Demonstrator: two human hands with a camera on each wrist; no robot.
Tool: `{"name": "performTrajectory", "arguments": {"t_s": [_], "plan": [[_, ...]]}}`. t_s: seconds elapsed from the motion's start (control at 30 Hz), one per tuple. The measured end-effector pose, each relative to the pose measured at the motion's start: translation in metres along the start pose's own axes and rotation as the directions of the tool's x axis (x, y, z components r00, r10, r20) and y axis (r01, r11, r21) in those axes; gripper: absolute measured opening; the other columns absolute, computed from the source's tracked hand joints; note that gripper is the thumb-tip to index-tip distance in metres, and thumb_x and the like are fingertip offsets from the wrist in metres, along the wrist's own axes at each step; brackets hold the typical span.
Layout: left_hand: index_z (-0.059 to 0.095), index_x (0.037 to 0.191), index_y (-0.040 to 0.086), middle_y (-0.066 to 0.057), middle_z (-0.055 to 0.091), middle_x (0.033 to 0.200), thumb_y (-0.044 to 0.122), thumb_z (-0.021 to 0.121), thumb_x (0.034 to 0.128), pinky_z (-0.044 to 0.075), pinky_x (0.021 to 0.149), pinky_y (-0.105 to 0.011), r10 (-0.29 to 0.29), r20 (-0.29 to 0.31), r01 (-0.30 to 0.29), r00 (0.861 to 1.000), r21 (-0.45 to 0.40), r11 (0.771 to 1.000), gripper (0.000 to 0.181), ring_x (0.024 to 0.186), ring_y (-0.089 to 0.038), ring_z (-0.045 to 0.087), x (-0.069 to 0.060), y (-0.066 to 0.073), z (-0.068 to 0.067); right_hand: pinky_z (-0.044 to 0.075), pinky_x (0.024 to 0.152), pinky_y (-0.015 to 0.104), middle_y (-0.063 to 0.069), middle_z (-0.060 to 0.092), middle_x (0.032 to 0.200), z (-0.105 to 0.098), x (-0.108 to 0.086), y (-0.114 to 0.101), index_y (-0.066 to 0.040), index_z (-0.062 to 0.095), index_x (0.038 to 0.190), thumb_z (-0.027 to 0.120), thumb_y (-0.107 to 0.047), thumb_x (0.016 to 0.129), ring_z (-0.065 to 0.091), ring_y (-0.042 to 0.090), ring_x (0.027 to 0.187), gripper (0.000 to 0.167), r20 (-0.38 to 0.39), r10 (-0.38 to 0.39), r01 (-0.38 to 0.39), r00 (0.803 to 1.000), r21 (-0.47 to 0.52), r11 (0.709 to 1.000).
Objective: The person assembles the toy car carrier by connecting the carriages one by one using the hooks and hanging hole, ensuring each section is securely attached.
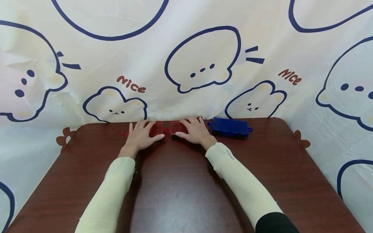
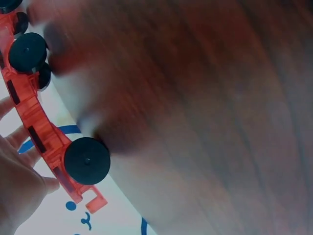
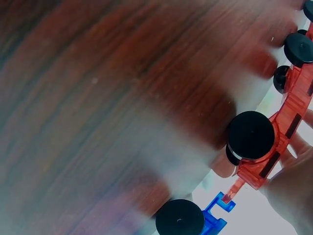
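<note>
Two red see-through toy train cars with black wheels stand in a row at the far edge of the table. My left hand (image 1: 141,136) holds the left red car (image 1: 157,128) from above, its thumb along the near side. My right hand (image 1: 196,130) grips the right red car (image 1: 176,126), thumb in front and fingers over the top. Black wheels (image 2: 87,160) show under the left car in the left wrist view. To the right stands a blue train car (image 1: 230,127); its coupling (image 3: 215,215) meets the red car's hook in the right wrist view.
The dark brown wooden table (image 1: 172,187) stretches from the near side to the cars. Behind its far edge hangs a pale cloth (image 1: 186,103) printed with cartoon faces, also along both sides.
</note>
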State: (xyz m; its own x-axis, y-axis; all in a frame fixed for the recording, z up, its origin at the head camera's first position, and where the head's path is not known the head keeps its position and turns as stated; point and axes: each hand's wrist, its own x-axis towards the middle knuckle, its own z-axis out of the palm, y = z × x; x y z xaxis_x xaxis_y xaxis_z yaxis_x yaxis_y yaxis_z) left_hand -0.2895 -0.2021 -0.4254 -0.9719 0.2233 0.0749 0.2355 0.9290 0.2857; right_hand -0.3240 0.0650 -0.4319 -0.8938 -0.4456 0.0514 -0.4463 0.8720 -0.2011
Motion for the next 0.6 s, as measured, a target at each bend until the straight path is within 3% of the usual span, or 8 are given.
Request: {"name": "performTrajectory", "arguments": {"t_s": [0.3, 0.6], "plan": [[0.041, 0.155, 0.015, -0.022, 0.035, 0.157, 0.074, 0.054, 0.0889, -0.005, 0.116, -0.069, 0.028, -0.04, -0.027, 0.999, 0.022, 0.999, 0.089, 0.147, -0.044, 0.022, 0.002, 0.009, -0.004, 0.012, 0.119, 0.063, 0.008, 0.042, 0.156, -0.009, -0.004, 0.001, -0.022, 0.047, 0.153, 0.046, -0.071, 0.096, 0.033, 0.031, 0.146, 0.075, -0.027, -0.024, 0.024, 0.999, -0.004, 1.0], [0.041, 0.155, 0.013, -0.022, 0.034, 0.158, 0.074, 0.052, 0.0903, -0.003, 0.115, -0.07, 0.041, -0.031, -0.04, 0.999, 0.048, 0.998, 0.09, 0.149, -0.046, 0.017, 0.004, 0.019, -0.007, 0.013, 0.119, 0.063, 0.006, 0.042, 0.156, -0.007, -0.008, 0.002, -0.021, 0.048, 0.153, 0.044, -0.07, 0.097, 0.034, 0.03, 0.145, 0.074, -0.041, -0.014, 0.014, 0.999, -0.002, 1.0]]}}
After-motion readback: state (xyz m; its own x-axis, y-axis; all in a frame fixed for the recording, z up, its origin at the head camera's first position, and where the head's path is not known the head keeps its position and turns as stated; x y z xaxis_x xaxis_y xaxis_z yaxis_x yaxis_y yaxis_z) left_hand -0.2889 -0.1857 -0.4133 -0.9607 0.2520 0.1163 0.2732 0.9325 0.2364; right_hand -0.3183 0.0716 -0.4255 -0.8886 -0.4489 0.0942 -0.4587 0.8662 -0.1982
